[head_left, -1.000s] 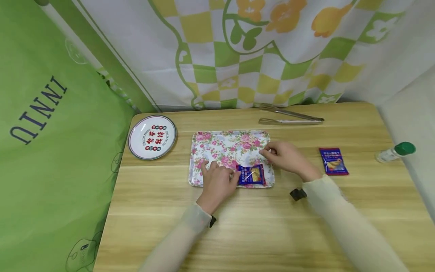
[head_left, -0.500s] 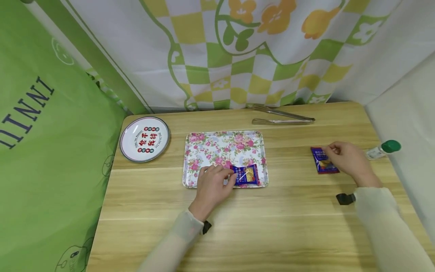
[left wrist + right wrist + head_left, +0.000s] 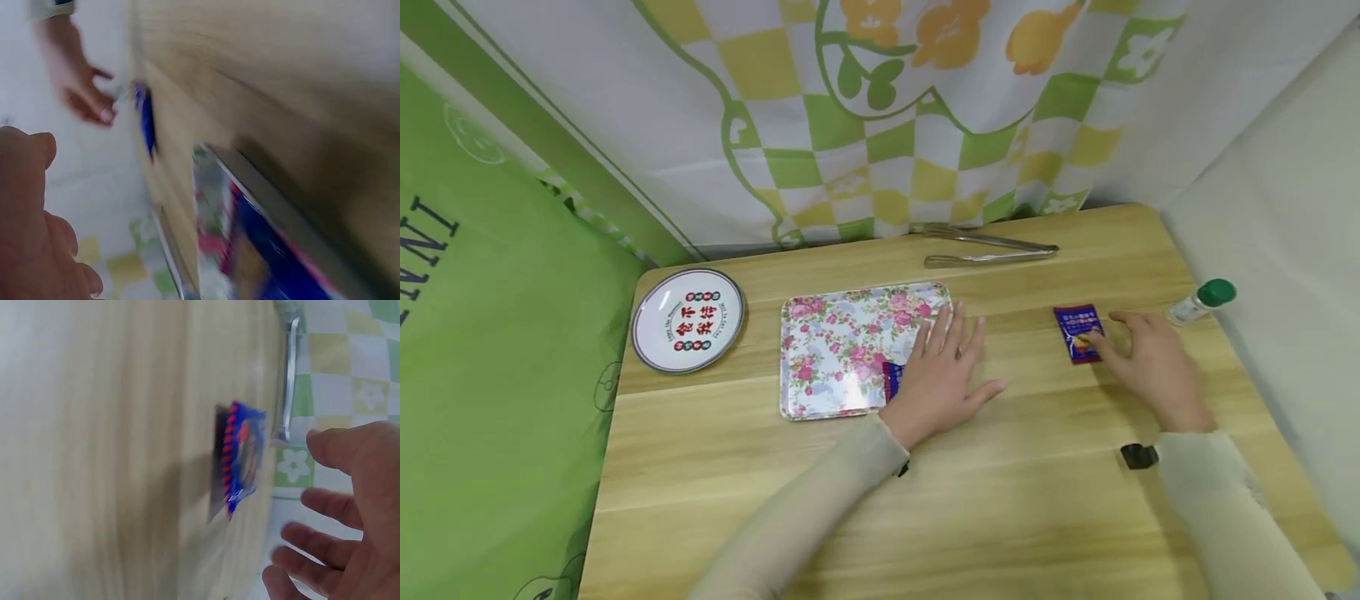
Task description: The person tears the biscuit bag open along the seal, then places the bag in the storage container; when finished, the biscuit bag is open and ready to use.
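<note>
My left hand [image 3: 942, 371] hovers over the right part of the floral tray [image 3: 827, 358], fingers spread. Beneath it lies a blue snack packet [image 3: 892, 380], mostly hidden in the head view; the left wrist view shows that packet [image 3: 275, 262] along the tray's edge. Farther right, a second blue snack packet [image 3: 1076, 321] with red ends lies on the table. My right hand [image 3: 1153, 367] is beside it, thumb overlapping its lower right corner in the head view. In the right wrist view, the fingers [image 3: 319, 544] are apart, with a gap between hand and packet.
A round white plate [image 3: 688, 287] with red lettering stands at the back left. Metal tongs [image 3: 992, 250] lie along the table's back edge. A green-capped shaker bottle [image 3: 1198, 304] stands near the right edge. A checkered curtain [image 3: 917, 158] hangs behind the wooden table [image 3: 1000, 517].
My left hand has left the tray packet's left end and moved right, fingers spreading. My right hand went from the tray's right side to the second packet, and its fingers have since parted.
</note>
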`<action>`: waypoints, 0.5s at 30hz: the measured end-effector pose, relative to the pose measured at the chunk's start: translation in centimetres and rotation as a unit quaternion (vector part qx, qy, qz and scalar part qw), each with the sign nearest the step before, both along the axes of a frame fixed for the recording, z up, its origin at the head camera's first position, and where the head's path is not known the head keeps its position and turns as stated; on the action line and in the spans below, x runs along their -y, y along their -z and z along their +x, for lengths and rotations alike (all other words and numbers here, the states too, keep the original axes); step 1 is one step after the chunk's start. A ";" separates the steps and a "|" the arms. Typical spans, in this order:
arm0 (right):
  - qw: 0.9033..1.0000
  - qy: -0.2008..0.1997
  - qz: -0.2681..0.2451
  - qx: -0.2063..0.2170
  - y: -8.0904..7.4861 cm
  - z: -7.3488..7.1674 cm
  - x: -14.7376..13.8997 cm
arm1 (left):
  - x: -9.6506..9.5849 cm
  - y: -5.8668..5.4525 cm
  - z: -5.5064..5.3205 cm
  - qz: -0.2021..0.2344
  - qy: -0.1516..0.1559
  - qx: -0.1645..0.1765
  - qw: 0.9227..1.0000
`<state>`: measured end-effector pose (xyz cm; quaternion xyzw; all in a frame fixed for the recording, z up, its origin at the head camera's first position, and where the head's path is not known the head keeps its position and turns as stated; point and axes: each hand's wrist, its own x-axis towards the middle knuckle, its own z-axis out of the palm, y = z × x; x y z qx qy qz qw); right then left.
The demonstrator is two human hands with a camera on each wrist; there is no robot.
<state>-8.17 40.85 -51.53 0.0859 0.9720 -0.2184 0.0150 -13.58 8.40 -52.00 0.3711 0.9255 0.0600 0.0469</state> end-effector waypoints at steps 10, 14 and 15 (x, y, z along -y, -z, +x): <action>0.998 -0.012 0.062 -0.005 0.7 -1.2 0.0 | -11.9 3.1 -4.8 -0.136 0.039 0.003 0.990; 0.997 0.000 0.078 -0.006 0.2 -1.2 -0.3 | -15.0 2.9 -5.5 -0.155 0.047 -0.008 0.987; 0.997 0.004 0.082 -0.010 0.1 -1.1 -0.5 | -15.6 2.6 -5.5 -0.158 0.051 -0.012 0.986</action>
